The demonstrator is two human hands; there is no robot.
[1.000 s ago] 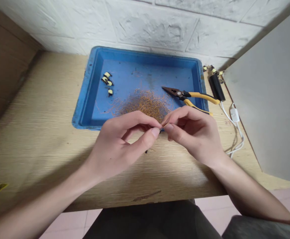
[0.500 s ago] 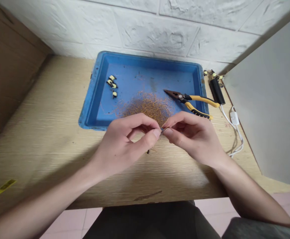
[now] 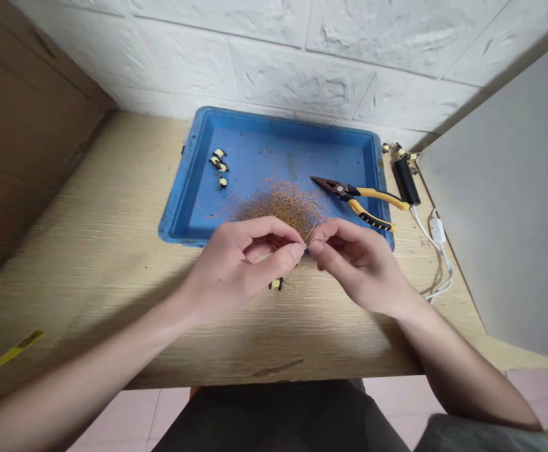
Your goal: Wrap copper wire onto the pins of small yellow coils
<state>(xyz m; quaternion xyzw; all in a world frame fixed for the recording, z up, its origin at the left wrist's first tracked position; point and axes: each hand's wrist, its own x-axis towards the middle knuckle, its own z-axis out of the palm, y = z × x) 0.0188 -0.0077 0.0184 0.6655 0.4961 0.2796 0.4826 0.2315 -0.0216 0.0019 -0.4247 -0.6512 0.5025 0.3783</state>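
Observation:
My left hand (image 3: 236,263) and my right hand (image 3: 358,263) meet fingertip to fingertip over the wooden table (image 3: 90,251), just in front of a blue tray (image 3: 179,201). Both hands are pinched shut on a thin strand of copper-coloured wire between them. A small black and yellow part (image 3: 276,284) lies on the table under my left hand. In the tray lies a heap of fine copper wire scraps (image 3: 278,204), yellow-handled pliers (image 3: 358,198) at the right, and a few small yellow and black parts (image 3: 220,164) at the back left.
A black cylinder (image 3: 403,179) with a white cable and inline switch (image 3: 436,235) lies right of the tray, beside a grey panel (image 3: 504,188). A cardboard wall (image 3: 19,138) stands at the left. A yellow strip (image 3: 10,355) lies at the table's left front edge.
The view has tilted so the tray sits lower and closer. My hands stay pinched together, and the small black and yellow part under my left hand now shows more clearly.

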